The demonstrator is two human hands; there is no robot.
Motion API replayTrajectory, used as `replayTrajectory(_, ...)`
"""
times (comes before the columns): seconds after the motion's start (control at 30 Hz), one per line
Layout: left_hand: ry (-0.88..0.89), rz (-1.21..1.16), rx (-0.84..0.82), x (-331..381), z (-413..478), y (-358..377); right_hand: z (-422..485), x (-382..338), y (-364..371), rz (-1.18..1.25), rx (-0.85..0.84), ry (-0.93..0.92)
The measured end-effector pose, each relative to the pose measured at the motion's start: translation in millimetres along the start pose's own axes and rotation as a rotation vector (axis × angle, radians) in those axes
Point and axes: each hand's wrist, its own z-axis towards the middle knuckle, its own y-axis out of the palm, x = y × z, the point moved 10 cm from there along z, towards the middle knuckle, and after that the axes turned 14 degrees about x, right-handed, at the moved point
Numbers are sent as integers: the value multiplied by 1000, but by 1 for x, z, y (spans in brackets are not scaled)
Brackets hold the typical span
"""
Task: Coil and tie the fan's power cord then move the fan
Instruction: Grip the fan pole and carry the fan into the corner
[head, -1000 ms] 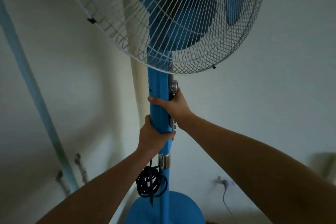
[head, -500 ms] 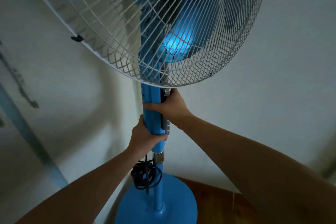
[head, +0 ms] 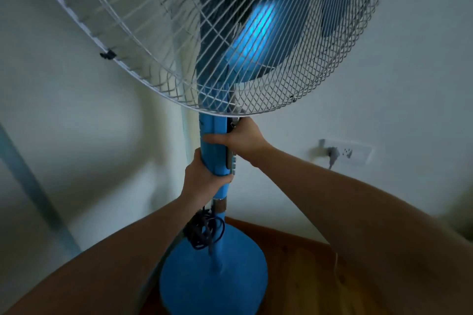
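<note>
**Fan move: two-hand grip on pole, cord bundled**

Cord step looks done. The power cord (head: 204, 231) hangs as a tied black coil against the lower stem, above the base (head: 215, 281). We judge we're on the move step.

- Doing it well: the fan is likely top-heavy, so we hold the pole (head: 216, 158) vertical and lift straight. Don't let the coil swing. Mind the grille (head: 179, 54) near the wall. Set the base down flat.
- We can't tell if the base is off the wooden floor (head: 294, 258).
- Left hand (head: 202, 179) is wrapped round the pole, thumb across the front.
- Right hand (head: 243, 138) grasps the pole directly above it, just under the grille.
- The coil sits just below our left hand, apparently clear of all fingers.
</note>
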Motion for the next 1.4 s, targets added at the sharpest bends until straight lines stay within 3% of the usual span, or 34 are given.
replayTrajectory(0.23,-88,-18,109,-55,3,29,12,47,24,-53,-91,-34)
replayTrajectory(0.6,-116,3,136,-89,16,48,36,89,42,-26,-176,-28)
replayTrajectory(1.23,-190,20,-146,-89,48,54,61,93,64,-38,-189,9)
replayTrajectory(1.4,-20,-111,-13,-55,52,37,55,103,62,0,-152,61)
